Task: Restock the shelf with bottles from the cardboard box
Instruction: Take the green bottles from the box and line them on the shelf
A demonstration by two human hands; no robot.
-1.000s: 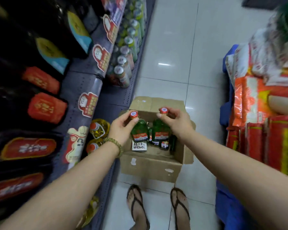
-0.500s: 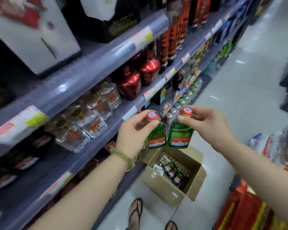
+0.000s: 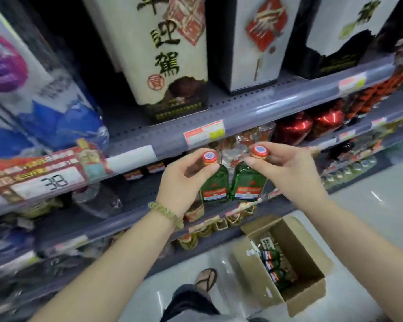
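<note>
Bottles first: I see two small green glass ones with red caps, held side by side in front of the grey shelf edge (image 3: 254,110). My left hand (image 3: 182,180) pinches the left bottle (image 3: 213,184) at its neck, thumb and fingers curled just under the cap. My right hand (image 3: 286,168) grips the right bottle (image 3: 249,184) the same way, fingers wrapped round the neck below the cap. The two bottles hang upright, their bodies almost touching, each with a red and white label low on its front. A beaded bracelet (image 3: 166,214) sits on my left wrist.

Below and to the right, the cardboard box (image 3: 305,259) stands open on the pale floor, and I can make out several more green bottles (image 3: 273,266) lying inside it against the left wall. Their exact count I cannot tell.

On the shelf above stand tall boxed goods; one cream carton (image 3: 163,54) carries dark characters. Round red bottles (image 3: 310,124) sit on the level behind my hands, to the right. A price card reading 38 (image 3: 47,182) hangs on the shelf rail at left. My sandalled foot (image 3: 206,278) shows on the floor beside the box.
</note>
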